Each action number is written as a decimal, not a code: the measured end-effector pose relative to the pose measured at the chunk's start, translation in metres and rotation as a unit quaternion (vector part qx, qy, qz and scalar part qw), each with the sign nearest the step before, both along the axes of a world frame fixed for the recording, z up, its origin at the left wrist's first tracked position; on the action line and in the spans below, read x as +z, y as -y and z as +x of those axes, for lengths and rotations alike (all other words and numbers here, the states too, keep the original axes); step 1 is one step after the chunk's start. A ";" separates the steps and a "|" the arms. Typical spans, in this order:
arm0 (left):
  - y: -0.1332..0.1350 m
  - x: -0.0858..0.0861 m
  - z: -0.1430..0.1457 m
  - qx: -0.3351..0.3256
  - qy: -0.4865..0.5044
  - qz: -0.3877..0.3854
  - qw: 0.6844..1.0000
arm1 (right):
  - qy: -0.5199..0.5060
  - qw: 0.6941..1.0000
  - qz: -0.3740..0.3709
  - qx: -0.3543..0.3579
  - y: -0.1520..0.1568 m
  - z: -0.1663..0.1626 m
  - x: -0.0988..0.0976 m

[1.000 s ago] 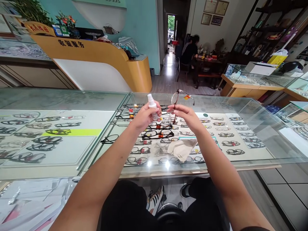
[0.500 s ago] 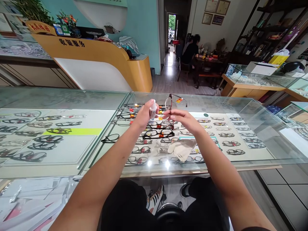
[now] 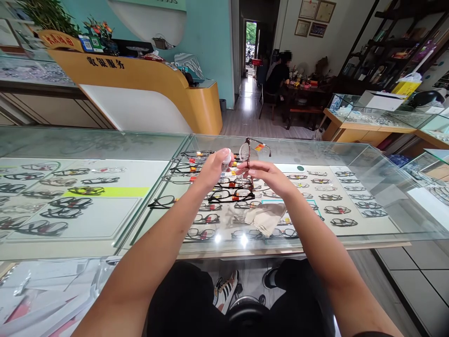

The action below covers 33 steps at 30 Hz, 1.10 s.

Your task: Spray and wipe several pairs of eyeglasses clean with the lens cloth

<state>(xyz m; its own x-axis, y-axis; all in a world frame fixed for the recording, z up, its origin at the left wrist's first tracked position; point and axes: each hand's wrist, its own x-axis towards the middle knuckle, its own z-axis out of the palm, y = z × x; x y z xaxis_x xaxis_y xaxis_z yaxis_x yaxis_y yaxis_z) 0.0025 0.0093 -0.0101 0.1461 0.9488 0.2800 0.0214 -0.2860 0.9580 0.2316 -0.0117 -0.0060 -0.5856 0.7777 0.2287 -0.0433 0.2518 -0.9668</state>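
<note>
Here: a small bottle and a pair of glasses held close together above a glass desk

The person's left hand (image 3: 210, 171) has its grip closed around a small white spray bottle (image 3: 227, 158), tipped with its nozzle toward the right. The right hand (image 3: 268, 174) pinches a pair of dark red-framed glasses (image 3: 247, 152) by the lower frame. Its grip is closed, and the lenses stand upright above the fingers. The bottle and glasses sit just beside each other, between the two grips and raised above the desk (image 3: 87, 145). Below the right grip lies a beige cloth (image 3: 264, 217). Below the left grip, black-framed glasses (image 3: 229, 194) rest on the glass top.

The pinch on the frame looks light, so a press on the bottle could jog the glasses loose and drop them onto the glass. The nozzle is also very near the lens and might knock it. Mist could miss the lens and wet the fingers, making the hold slippery.
</note>
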 end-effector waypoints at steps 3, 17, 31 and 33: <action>0.001 -0.001 0.001 -0.009 0.017 0.005 1.000 | -0.014 1.000 0.001 -0.006 -0.002 0.001 -0.001; 0.007 -0.001 0.007 -0.048 -0.102 0.048 0.992 | -0.091 0.992 -0.009 -0.090 -0.011 0.006 -0.003; -0.034 0.020 -0.063 0.200 0.140 0.033 0.969 | -0.135 0.986 -0.035 -0.095 -0.012 0.008 -0.001; -0.043 0.028 -0.084 0.319 0.171 0.004 0.932 | -0.139 0.985 -0.038 -0.094 -0.014 0.008 -0.002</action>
<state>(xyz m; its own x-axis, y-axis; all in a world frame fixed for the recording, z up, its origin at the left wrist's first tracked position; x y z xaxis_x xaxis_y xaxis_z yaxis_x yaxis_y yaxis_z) -0.0814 0.0521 0.0178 -0.5469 0.8095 0.2136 -0.1167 -0.3263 0.9380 0.2400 0.0019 -0.0085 -0.3524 0.8874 0.2971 -0.2683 0.2084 -0.9405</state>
